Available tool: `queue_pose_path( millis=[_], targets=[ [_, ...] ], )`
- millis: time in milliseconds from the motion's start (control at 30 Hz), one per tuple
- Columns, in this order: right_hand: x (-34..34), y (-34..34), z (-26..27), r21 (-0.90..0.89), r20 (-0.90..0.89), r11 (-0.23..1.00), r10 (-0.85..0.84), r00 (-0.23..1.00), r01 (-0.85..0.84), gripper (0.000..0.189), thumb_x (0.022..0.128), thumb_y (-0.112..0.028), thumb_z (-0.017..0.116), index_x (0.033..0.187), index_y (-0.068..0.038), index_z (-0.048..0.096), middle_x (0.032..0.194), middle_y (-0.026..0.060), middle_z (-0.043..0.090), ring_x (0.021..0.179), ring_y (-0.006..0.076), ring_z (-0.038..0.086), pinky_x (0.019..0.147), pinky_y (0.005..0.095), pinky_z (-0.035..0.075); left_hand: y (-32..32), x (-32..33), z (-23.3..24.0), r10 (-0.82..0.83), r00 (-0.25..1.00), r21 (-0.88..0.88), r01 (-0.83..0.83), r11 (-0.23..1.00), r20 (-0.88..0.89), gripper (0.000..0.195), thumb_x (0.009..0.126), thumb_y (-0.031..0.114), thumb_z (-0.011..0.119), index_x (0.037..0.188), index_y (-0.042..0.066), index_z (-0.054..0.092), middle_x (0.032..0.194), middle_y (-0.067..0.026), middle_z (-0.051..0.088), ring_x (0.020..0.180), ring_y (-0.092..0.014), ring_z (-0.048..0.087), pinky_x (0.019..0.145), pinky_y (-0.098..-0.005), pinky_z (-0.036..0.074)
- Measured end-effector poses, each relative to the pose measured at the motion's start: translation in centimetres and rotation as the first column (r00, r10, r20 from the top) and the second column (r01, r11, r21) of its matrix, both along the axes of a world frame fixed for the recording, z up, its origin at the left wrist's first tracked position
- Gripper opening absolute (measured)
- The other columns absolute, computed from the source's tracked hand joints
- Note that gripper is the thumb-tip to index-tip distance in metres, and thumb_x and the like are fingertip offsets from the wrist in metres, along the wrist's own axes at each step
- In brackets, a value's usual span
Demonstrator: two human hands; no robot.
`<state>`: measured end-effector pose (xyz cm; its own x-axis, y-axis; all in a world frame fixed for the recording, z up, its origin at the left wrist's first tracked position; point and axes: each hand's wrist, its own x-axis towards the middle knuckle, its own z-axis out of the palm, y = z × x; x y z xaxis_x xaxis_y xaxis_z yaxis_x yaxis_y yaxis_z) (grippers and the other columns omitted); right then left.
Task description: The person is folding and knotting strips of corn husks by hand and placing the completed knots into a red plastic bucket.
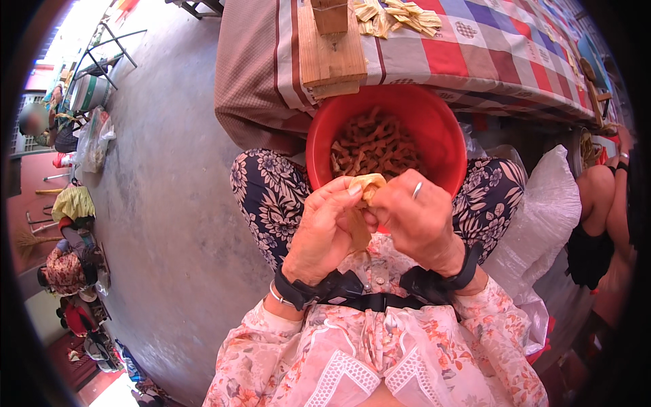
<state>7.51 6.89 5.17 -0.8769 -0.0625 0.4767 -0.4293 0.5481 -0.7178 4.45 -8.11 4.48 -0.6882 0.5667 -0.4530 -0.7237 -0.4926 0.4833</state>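
Observation:
Both hands meet over the near rim of a red plastic tub [447, 127], which sits between the knees. My left hand [325, 224] pinches a folded, pale yellow flexible strip [367, 184] between thumb and fingers. One flat end of the strip hangs down below the fingers. My right hand [419, 219], with a ring on one finger, is closed at the other side of the same strip; its fingertips are partly hidden. Many brownish, twisted pieces [376, 145] lie in the bottom of the tub.
A table with a checked cloth [488, 56] stands beyond the tub. On it are a wooden block [333, 58] at the edge and several flat yellow strips [399, 18]. A white plastic sack [539, 213] lies at the right, near another person's legs [602, 203]. More people sit at the left.

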Motion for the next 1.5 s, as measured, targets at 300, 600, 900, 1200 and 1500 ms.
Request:
queue_pose_path(
  millis=[300, 600, 900, 1200, 1500],
  targets=[
    [0.2, 0.5, 0.4, -0.195, 0.106, 0.98, -0.028, 0.994, 0.049, 0.017, 0.068, -0.002, 0.07, 0.082, -0.002, 0.059, 0.071, 0.0093, 0.056, 0.061, 0.0228, 0.056, 0.052, 0.0293, 0.045, -0.4, 0.1, 0.5, -0.02, 0.996, 0.075, 0.027, 0.997, -0.092, 0.022, 0.087, 0.011, 0.056, 0.106, -0.002, 0.055, 0.093, -0.0062, 0.06, 0.081, -0.011, 0.058, 0.072, -0.0245, 0.049],
    [-0.3, 1.0, 0.6, -0.109, 0.127, 0.994, 0.026, 0.992, -0.012, 0.017, 0.066, -0.002, 0.066, 0.081, -0.002, 0.057, 0.068, 0.0097, 0.053, 0.058, 0.0254, 0.054, 0.05, 0.0326, 0.043, -0.7, -0.2, 0.3, -0.092, 0.981, -0.053, 0.084, 0.995, -0.172, 0.024, 0.085, 0.011, 0.06, 0.105, 0.0, 0.054, 0.095, -0.0055, 0.06, 0.082, -0.011, 0.058, 0.073, -0.0235, 0.048],
    [-0.5, 0.4, 0.6, 0.018, -0.064, 0.999, 0.053, 0.997, -0.052, 0.017, 0.062, 0.0, 0.065, 0.072, -0.005, 0.053, 0.066, 0.0061, 0.051, 0.056, 0.022, 0.052, 0.049, 0.031, 0.043, -0.4, -0.3, 0.2, -0.049, 0.998, 0.067, 0.051, 0.996, -0.028, 0.026, 0.085, 0.012, 0.06, 0.108, 0.0, 0.054, 0.096, -0.0054, 0.06, 0.084, -0.012, 0.058, 0.073, -0.0255, 0.048],
    [-0.3, 0.9, -0.1, -0.114, 0.063, 0.993, 0.045, 0.997, -0.037, 0.018, 0.07, -0.004, 0.067, 0.085, -0.003, 0.058, 0.068, 0.0089, 0.054, 0.058, 0.024, 0.055, 0.05, 0.0307, 0.044, -0.4, 0.0, 0.1, -0.044, 0.998, 0.057, 0.047, 0.997, -0.047, 0.027, 0.085, 0.012, 0.061, 0.108, 0.0, 0.055, 0.093, -0.0045, 0.06, 0.079, -0.009, 0.057, 0.067, -0.0224, 0.047],
    [-0.4, 1.5, 0.9, 0.266, 0.195, 0.954, 0.087, 0.977, -0.138, 0.016, 0.071, -0.01, 0.063, 0.082, -0.004, 0.052, 0.062, 0.0086, 0.047, 0.055, 0.0245, 0.055, 0.048, 0.0338, 0.045, -0.1, -0.3, -0.5, -0.117, 0.985, -0.198, 0.091, 0.976, -0.125, 0.027, 0.084, 0.014, 0.063, 0.106, 0.002, 0.052, 0.079, -0.0006, 0.057, 0.06, -0.004, 0.05, 0.05, -0.0151, 0.038]
  ],
)
